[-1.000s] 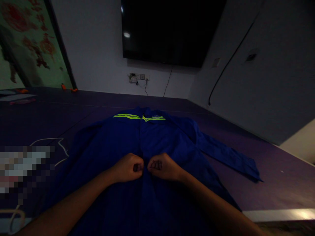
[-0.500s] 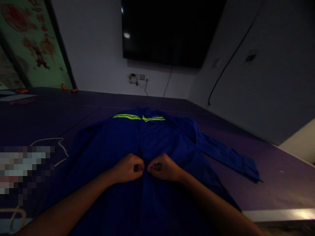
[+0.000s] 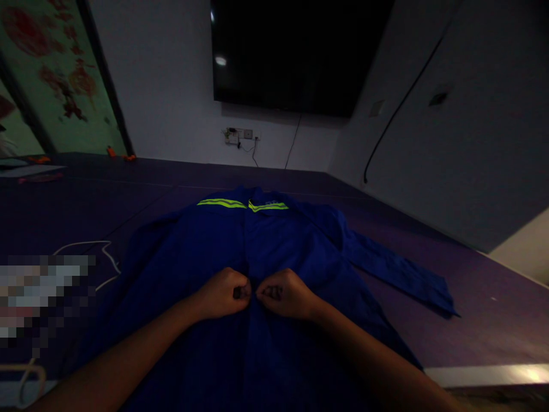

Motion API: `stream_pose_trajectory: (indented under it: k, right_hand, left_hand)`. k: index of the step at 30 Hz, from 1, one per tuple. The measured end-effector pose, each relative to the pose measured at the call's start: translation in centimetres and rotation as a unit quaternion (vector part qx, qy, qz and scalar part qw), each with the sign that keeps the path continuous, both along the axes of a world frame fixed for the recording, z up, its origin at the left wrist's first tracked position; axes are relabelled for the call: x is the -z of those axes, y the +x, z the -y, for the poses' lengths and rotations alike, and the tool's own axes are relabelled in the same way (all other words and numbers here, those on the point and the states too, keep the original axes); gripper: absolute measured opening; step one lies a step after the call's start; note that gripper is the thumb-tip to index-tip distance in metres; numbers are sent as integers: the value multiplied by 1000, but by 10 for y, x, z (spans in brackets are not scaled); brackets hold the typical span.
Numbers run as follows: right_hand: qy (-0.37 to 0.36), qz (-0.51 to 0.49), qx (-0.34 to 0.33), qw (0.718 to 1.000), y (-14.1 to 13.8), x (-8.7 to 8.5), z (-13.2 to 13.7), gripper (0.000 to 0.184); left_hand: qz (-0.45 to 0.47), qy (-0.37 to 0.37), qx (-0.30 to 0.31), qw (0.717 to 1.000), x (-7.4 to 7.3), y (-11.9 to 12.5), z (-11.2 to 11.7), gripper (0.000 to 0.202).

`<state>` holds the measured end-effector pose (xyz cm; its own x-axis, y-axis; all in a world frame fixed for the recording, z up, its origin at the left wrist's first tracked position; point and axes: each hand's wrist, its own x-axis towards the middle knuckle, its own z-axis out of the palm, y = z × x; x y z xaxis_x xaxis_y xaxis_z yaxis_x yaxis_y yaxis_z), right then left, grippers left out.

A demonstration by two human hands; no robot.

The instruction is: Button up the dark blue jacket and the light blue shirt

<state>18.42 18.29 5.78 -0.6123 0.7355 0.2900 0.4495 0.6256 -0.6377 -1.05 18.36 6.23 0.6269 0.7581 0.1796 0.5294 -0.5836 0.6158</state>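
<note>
A blue work jacket (image 3: 283,240) with yellow-green reflective strips across the chest lies spread flat, its collar pointing away from me. One sleeve stretches out to the right. At the front placket, my left hand (image 3: 225,293) is closed in a pinch on the jacket's edge. Facing it, a small gap apart, my right hand (image 3: 285,293) pinches the cloth on the other side of the placket. The fingertips meet the dark fabric, and any button or fastener between them is too dark to make out.
Purple matting (image 3: 472,337) surrounds the jacket, with a pale edge at the lower right. A white cord (image 3: 105,243) lies at the left near a blurred-out patch. Beyond stand a wall with sockets (image 3: 240,135) and a large dark television (image 3: 295,57). Small orange objects (image 3: 122,155) lie by the door.
Almost nothing differs. Both hands keep their pinch at the placket, and the view has shifted very slightly.
</note>
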Motion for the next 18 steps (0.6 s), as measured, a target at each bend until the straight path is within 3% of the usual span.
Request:
stream_pose_trajectory:
  k: [9, 12, 18]
  right_hand:
    - [6, 13, -4, 1000, 0, 2, -3, 12]
    - [-28, 17, -4, 999, 0, 4, -5, 10]
    - [-102, -7, -2, 995, -1, 4, -6, 8]
  left_hand:
    - [-34, 96, 23, 995, 2, -1, -1, 13]
    - [-51, 86, 16, 995, -3, -3, -1, 8]
    - [-39, 37, 6, 999, -11, -4, 1, 26]
